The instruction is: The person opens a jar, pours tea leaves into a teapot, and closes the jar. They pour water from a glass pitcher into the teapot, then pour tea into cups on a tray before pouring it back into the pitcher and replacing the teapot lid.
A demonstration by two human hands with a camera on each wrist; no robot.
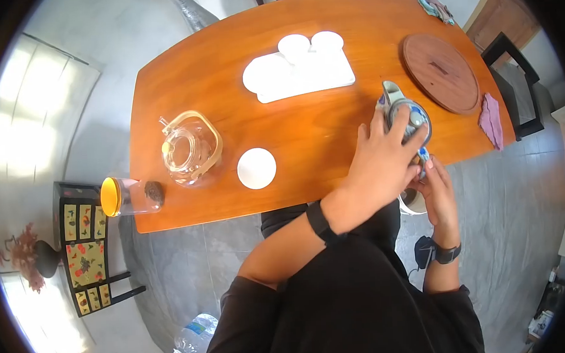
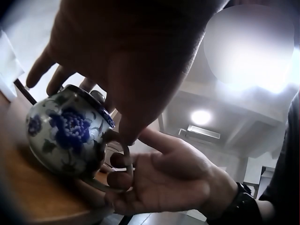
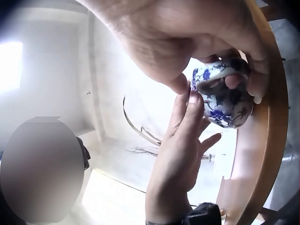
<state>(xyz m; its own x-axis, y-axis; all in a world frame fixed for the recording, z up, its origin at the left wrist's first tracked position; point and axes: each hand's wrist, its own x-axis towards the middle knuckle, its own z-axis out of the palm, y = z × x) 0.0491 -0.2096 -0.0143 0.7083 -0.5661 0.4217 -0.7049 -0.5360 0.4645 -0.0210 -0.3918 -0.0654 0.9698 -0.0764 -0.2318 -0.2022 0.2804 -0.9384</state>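
A blue-and-white floral teapot (image 2: 70,129) is near the table's right front edge, its spout pointing toward the far side in the head view. My right hand (image 1: 438,191) grips its handle (image 2: 127,161), with fingers curled through the loop. Above the pot, my left hand (image 1: 384,161) reaches over with fairly straight fingers, and the fingertips rest on the lid around its knob (image 1: 415,118). In the right wrist view, the left hand (image 3: 180,140) touches the lid's rim. Part of the pot's body is hidden under the hands in the head view.
On the table stand a glass kettle (image 1: 188,149), a white round dish (image 1: 256,169), a white tray (image 1: 310,85) with white cups, and a round wooden board (image 1: 440,72). A yellow-lidded jar (image 1: 130,196) lies at the left edge. Cloths (image 1: 490,121) lie at right; a bucket (image 1: 413,200) stands below.
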